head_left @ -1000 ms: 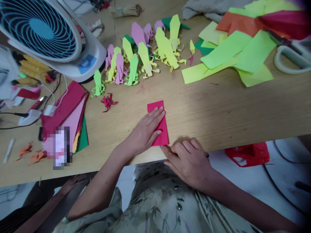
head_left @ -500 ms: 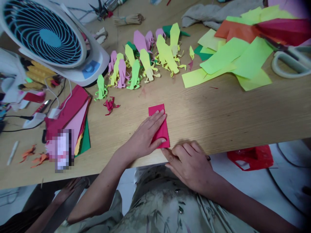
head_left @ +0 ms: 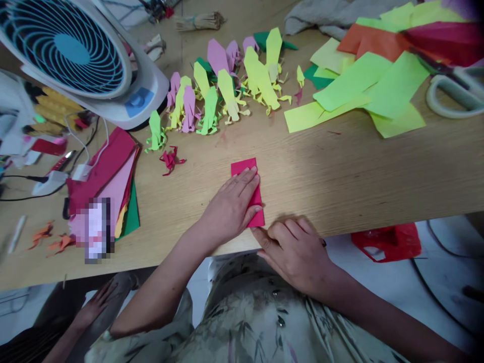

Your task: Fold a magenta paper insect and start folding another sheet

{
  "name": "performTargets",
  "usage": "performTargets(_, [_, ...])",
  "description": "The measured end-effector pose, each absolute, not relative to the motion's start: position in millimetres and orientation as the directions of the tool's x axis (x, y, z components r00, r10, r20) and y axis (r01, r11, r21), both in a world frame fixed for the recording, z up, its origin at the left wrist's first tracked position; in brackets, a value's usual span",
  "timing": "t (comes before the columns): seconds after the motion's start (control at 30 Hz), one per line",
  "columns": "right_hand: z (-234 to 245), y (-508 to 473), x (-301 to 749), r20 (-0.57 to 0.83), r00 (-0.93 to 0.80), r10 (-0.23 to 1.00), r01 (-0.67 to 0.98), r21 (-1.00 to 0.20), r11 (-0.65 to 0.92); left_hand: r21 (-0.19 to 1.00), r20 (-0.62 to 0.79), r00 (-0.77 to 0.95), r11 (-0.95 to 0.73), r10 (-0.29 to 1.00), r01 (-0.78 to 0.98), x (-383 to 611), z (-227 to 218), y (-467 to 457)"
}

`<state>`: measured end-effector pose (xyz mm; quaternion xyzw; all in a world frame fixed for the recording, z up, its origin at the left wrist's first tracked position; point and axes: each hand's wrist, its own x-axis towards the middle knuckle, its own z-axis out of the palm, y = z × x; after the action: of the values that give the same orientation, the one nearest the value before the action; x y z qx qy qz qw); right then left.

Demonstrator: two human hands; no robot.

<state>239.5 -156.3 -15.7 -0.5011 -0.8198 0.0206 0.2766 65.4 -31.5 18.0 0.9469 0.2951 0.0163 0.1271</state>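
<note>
A folded red paper rectangle (head_left: 243, 165) lies upright in front of me on the table. My left hand (head_left: 230, 204) rests flat across it, fingers stretched toward its far end and thumb near its right edge, hiding much of the sheet. By the near edge of the paper is my right hand (head_left: 291, 252), its index fingertip at the lower corner. The other fingers are loosely curled, and no object shows in that hand. To the left sits a small red paper figure with thin legs (head_left: 172, 161).
Several folded paper figures (head_left: 227, 96) stand in rows behind. Loose green sheets (head_left: 351, 83) and scissors (head_left: 449, 93) lie back right. At left are a fan (head_left: 75, 50), a paper stack (head_left: 102, 171) and orange figures (head_left: 62, 244). Another person's hand (head_left: 100, 297) is below the table edge.
The view has shifted slightly. My left thumb has moved up a little along the red paper. My right hand stays near its lower corner.
</note>
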Motion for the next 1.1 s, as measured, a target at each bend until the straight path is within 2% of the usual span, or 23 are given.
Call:
performTargets(0.17, [-12.5, -158.0, 247.0, 0.481, -0.355, 0.801, 0.760, -0.351, 0.547, 0.316, 0.012, 0.832, -0.791, 0.555, 0.524, 63.4, 4.2, -31.2])
performTargets(0.47, [-10.0, -154.1, 246.5, 0.439, -0.333, 0.835, 0.828, -0.288, 0.481, 0.299, -0.003, 0.835, -0.796, 0.551, 0.526, 59.4, 3.0, -32.7])
performTargets(0.67, [-11.6, -154.9, 247.1, 0.439, -0.344, 0.830, 0.826, -0.279, 0.490, 0.234, -0.052, 0.836, -0.807, 0.546, 0.542, 62.4, 7.6, -33.5])
performTargets(0.8, [-12.1, -154.4, 246.4, 0.442, -0.351, 0.826, 0.825, -0.272, 0.496, 0.168, -0.096, 0.786, -0.769, 0.610, 0.617, 74.6, 11.9, -37.7])
performTargets(0.9, [-12.8, -154.1, 246.4, 0.451, -0.348, 0.822, 0.821, -0.277, 0.500, 0.133, -0.077, 0.744, -0.733, 0.663, 0.667, 84.4, 9.2, -42.3])
performTargets(1.1, [-17.2, -154.1, 246.2, 0.439, -0.373, 0.817, 0.822, -0.252, 0.510, 0.078, -0.096, 0.703, -0.699, 0.704, 0.711, 92.5, 5.2, -39.6])
